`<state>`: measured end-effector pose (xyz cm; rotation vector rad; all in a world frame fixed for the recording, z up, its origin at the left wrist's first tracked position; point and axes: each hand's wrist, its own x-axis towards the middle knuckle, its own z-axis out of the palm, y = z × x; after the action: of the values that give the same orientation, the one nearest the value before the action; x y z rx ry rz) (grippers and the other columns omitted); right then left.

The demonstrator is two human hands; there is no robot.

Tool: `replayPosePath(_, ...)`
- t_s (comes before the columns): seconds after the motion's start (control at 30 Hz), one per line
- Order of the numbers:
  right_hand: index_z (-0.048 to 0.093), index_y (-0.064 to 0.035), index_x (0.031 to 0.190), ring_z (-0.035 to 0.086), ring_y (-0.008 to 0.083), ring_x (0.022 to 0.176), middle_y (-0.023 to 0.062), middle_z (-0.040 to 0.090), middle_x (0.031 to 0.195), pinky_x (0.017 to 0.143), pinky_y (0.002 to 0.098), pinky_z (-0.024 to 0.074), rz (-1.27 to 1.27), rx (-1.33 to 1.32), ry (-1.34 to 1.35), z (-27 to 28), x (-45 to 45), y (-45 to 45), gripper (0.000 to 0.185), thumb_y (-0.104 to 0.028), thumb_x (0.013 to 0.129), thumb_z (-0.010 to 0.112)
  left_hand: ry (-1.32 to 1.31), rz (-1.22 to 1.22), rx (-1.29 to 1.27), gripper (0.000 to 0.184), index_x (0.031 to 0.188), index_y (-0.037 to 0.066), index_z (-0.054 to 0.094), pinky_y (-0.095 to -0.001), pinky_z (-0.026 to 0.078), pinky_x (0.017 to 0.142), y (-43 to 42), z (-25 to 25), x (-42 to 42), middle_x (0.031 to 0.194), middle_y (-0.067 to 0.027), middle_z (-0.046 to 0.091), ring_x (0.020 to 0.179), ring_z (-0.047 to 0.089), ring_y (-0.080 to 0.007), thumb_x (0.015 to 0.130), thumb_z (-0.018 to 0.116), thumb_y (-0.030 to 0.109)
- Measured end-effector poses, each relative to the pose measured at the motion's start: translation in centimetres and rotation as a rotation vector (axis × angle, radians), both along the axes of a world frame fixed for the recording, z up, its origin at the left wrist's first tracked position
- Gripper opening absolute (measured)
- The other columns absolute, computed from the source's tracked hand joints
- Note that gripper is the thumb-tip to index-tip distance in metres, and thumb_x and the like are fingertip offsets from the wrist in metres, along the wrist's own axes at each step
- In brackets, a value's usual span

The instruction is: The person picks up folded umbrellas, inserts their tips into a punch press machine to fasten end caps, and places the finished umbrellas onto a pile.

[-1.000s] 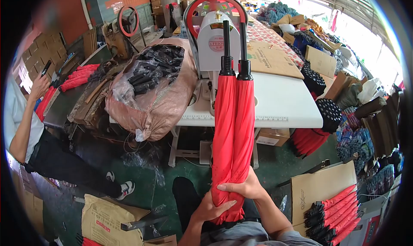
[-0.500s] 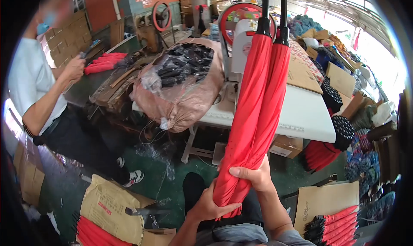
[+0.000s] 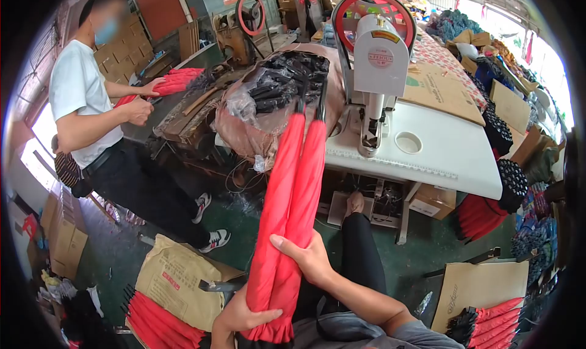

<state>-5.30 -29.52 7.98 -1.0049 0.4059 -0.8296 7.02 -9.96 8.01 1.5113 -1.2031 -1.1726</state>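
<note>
Two rolled red umbrellas lie side by side in front of me, slanting up and away with their black handles at the far end. My left hand is wrapped around them near the lower end. Higher up on the right side, my right hand grips the same pair, its thumb across the red fabric. The handles reach over the front of a big pinkish woven sack, which holds dark, plastic-wrapped items.
A white sewing machine stands on a white table. At the left, a masked person handles red umbrellas. More red umbrellas rest on cardboard at lower left, with another stack at lower right.
The umbrellas have swung left and lower, uncovering the sewing machine. Both hands keep their hold and have moved left with them. My view has shifted, and the other person's hands are lower.
</note>
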Motion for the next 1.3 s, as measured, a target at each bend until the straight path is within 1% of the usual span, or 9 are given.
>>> replayPosePath(0.1,0.058,0.0062,0.130,0.073,0.0303,0.103,0.0166,0.072,0.115,0.092,0.0439,0.0607,0.020,0.364,-0.174,-1.9,0.1,-1.0,0.045,-0.009,0.092,0.077,-0.051,-0.020,0.094,0.085,0.150,-0.004,0.044,-0.0373,0.045,0.111,1.9,0.4,-1.3,0.141,-0.0141,0.061,0.130,0.058,-0.0205,0.080,0.089,0.012)
replayPosePath(0.23,0.058,0.0059,0.128,0.073,0.0324,0.104,0.0163,0.072,0.113,0.091,0.0460,0.0616,0.093,0.427,-0.193,-1.5,-0.9,-1.5,0.040,-0.005,0.093,0.075,-0.071,-0.046,0.171,0.085,0.149,-0.003,0.045,-0.0360,0.046,0.109,2.6,0.9,-2.4,0.141,-0.0136,0.061,0.128,0.059,-0.0205,0.079,0.090,0.017)
replayPosePath(0.4,0.059,0.0050,0.125,0.074,0.0285,0.103,0.0136,0.073,0.111,0.089,0.0425,0.0617,0.063,0.354,-0.003,-3.7,-1.2,-2.1,0.039,-0.006,0.092,0.077,0.081,-0.069,0.287,0.088,0.149,-0.004,0.045,-0.0359,0.046,0.110,1.9,1.2,-1.9,0.142,-0.0145,0.061,0.128,0.059,-0.0210,0.077,0.092,0.017)
replayPosePath(0.5,0.062,0.0027,0.120,0.072,0.0177,0.096,0.0097,0.074,0.109,0.085,0.0334,0.0589,-0.049,0.341,0.073,-1.8,-2.5,-2.6,0.038,-0.012,0.091,0.081,0.159,-0.088,0.337,0.090,0.151,-0.002,0.044,-0.0373,0.044,0.111,1.3,1.9,-1.7,0.144,-0.0141,0.059,0.131,0.056,-0.0217,0.077,0.091,0.017)
replayPosePath(0.6,0.062,0.0021,0.121,0.072,0.0176,0.095,0.0093,0.073,0.109,0.085,0.0337,0.0593,-0.161,0.283,0.114,-3.1,-3.2,-3.2,0.039,-0.012,0.090,0.082,0.233,-0.121,0.346,0.094,0.157,0.002,0.039,-0.0400,0.041,0.112,-0.4,1.7,-1.9,0.149,-0.0134,0.054,0.138,0.050,-0.0231,0.078,0.090,0.017)
replayPosePath(0.7,0.062,0.0017,0.121,0.072,0.0174,0.094,0.0092,0.073,0.108,0.084,0.0336,0.0593,-0.181,0.248,0.106,-3.7,-3.5,-4.0,0.039,-0.012,0.090,0.082,0.226,-0.066,0.422,0.085,0.146,-0.004,0.050,-0.0364,0.046,0.109,-1.7,1.2,-2.3,0.137,-0.0134,0.064,0.126,0.060,-0.0206,0.075,0.093,0.013)
replayPosePath(1.0,0.063,0.0031,0.119,0.072,0.0170,0.091,0.0097,0.073,0.106,0.084,0.0334,0.0586,-0.222,0.229,0.111,-4.3,-5.7,-8.1,0.035,-0.012,0.092,0.080,0.337,-0.004,0.399,0.084,0.144,-0.005,0.052,-0.0371,0.046,0.109,-6.4,1.3,-4.1,0.135,-0.0123,0.065,0.125,0.061,-0.0198,0.072,0.092,0.010)
replayPosePath(1.1,0.064,0.0035,0.118,0.071,0.0170,0.090,0.0099,0.073,0.105,0.083,0.0331,0.0584,-0.219,0.218,0.131,-4.3,-6.3,-9.1,0.033,-0.012,0.093,0.079,0.349,-0.080,0.383,0.085,0.149,-0.006,0.045,-0.0377,0.044,0.112,-7.5,1.2,-4.6,0.142,-0.0149,0.060,0.130,0.057,-0.0211,0.079,0.090,0.014)
replayPosePath(1.3,0.065,0.0037,0.116,0.071,0.0168,0.089,0.0098,0.073,0.104,0.081,0.0325,0.0575,-0.228,0.195,0.136,-4.1,-6.4,-8.9,0.030,-0.012,0.093,0.077,0.309,-0.105,0.332,0.084,0.149,-0.006,0.045,-0.0377,0.044,0.112,-7.3,1.0,-4.7,0.141,-0.0148,0.061,0.130,0.057,-0.0212,0.080,0.089,0.014)
